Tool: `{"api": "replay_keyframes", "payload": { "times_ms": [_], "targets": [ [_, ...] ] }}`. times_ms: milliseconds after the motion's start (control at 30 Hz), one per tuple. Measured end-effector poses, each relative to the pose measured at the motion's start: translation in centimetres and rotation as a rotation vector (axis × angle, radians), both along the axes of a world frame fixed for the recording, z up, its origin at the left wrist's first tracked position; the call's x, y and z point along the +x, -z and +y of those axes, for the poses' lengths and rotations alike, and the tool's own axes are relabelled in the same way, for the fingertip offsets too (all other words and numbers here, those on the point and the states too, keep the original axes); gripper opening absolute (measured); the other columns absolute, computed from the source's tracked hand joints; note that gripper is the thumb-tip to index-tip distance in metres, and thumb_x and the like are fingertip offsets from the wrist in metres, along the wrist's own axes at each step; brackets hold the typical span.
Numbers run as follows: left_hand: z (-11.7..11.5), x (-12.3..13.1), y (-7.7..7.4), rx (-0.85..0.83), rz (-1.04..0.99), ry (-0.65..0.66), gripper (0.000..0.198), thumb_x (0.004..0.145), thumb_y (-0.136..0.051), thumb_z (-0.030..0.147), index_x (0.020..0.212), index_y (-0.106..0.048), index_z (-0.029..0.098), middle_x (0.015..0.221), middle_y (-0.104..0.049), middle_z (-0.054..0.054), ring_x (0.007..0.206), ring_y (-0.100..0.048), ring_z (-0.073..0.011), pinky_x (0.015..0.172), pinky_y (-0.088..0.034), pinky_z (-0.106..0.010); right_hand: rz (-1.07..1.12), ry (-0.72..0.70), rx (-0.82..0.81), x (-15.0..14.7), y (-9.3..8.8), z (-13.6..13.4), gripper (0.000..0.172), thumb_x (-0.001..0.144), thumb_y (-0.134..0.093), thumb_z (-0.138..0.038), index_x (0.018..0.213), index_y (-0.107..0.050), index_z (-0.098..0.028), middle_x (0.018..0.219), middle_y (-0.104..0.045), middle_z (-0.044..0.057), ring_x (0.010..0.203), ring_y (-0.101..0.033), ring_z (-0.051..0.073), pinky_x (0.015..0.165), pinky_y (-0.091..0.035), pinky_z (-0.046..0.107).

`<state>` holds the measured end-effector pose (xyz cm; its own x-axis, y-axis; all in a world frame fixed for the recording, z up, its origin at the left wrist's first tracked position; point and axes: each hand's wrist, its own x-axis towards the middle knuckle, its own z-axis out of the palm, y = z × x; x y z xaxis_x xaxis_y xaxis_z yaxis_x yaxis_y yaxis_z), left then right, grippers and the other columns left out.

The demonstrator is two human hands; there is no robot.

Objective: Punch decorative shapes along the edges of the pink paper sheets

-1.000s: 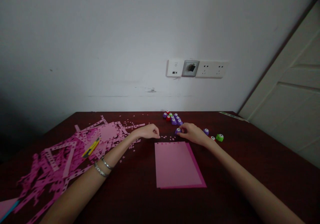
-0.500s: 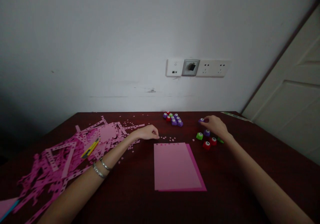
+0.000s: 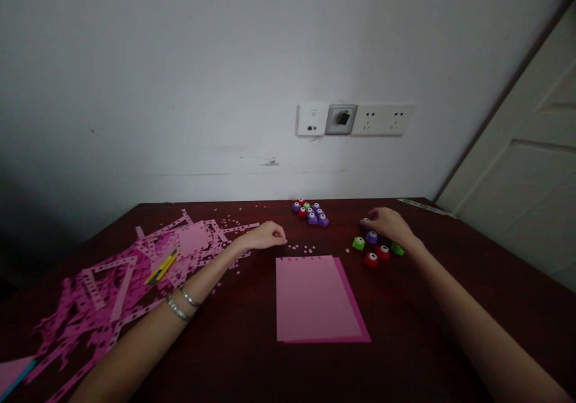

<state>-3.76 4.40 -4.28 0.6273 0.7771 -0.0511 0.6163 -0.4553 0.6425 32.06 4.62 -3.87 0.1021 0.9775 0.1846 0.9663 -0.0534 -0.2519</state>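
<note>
right hand (image 3: 390,225): fingers curled over a purple punch (image 3: 363,222) at the far edge of a small cluster of punches, whether it pinches cannot be told | left hand (image 3: 265,235): loosely closed, fingertips on the table (image 3: 450,283) beside pink confetti (image 3: 302,248) | pink paper sheets (image 3: 315,298) lie between the forearms | punched pink scraps (image 3: 112,277) far left

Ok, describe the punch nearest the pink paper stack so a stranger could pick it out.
Start at the pink paper stack on the dark wooden table. Just off its upper right corner, below the right hand, sits a small cluster of craft punches. Take the red punch closest to you; the other red punch lies farther back.
</note>
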Motion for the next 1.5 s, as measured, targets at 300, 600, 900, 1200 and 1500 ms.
{"api": "replay_keyframes", "payload": {
  "times_ms": [300, 600, 900, 1200, 1500],
  "targets": [
    [5.5, 2.6, 0.8, 0.166, -0.141, -0.213, 0.025, 0.070, -0.061, 0.028, 0.085, -0.066, 0.009, 0.075, -0.064, -0.006, 0.067, -0.054, -0.0130, 0.063, -0.040, -0.024, 0.170, -0.307, -0.073, -8.1, -1.9, -2.6, 0.024, 0.075, -0.052, -0.033, 0.065, -0.065, -0.015, 0.065, -0.066, 0.006, 0.062, -0.060, 0.017, 0.054, -0.038, 0.023],
    [8.4, 5.8, 0.8, 0.086, -0.168, -0.112, 0.020, 0.072, -0.059, 0.024, 0.084, -0.067, 0.010, 0.053, -0.049, 0.004, 0.050, -0.040, -0.0087, 0.052, -0.029, -0.022, 0.262, -0.374, -0.176, -9.5, -1.1, -3.8, 0.026, 0.076, -0.051, -0.032, 0.059, -0.059, -0.014, 0.054, -0.060, 0.003, 0.043, -0.051, 0.011, 0.045, -0.035, 0.022],
    [10.3, 6.5, 1.9, 0.089, -0.138, -0.053, 0.018, 0.070, -0.060, 0.022, 0.080, -0.066, 0.010, 0.055, -0.050, 0.004, 0.049, -0.037, -0.0083, 0.051, -0.027, -0.022, 0.277, -0.354, -0.196, -9.4, -1.0, -3.6, 0.024, 0.076, -0.052, -0.031, 0.060, -0.058, -0.014, 0.053, -0.059, 0.003, 0.042, -0.050, 0.010, 0.044, -0.034, 0.021],
    [9.2, 5.9, 1.5, 0.172, -0.122, 0.001, 0.018, 0.071, -0.060, 0.028, 0.076, -0.066, 0.012, 0.060, -0.054, 0.002, 0.055, -0.042, -0.0103, 0.055, -0.030, -0.023, 0.289, -0.375, -0.187, -9.1, -0.7, -3.5, 0.023, 0.076, -0.051, -0.030, 0.060, -0.058, -0.014, 0.053, -0.059, 0.003, 0.041, -0.051, 0.010, 0.041, -0.035, 0.020],
    [3.4, 5.9, 1.3, 0.202, -0.175, 0.072, 0.019, 0.073, -0.060, 0.029, 0.082, -0.065, 0.013, 0.060, -0.054, 0.002, 0.053, -0.043, -0.0088, 0.052, -0.031, -0.022, 0.331, -0.381, -0.201, -8.4, -0.3, -3.1, 0.026, 0.076, -0.050, -0.033, 0.059, -0.055, -0.014, 0.052, -0.059, 0.003, 0.038, -0.055, 0.012, 0.037, -0.037, 0.019]
  ]
}}
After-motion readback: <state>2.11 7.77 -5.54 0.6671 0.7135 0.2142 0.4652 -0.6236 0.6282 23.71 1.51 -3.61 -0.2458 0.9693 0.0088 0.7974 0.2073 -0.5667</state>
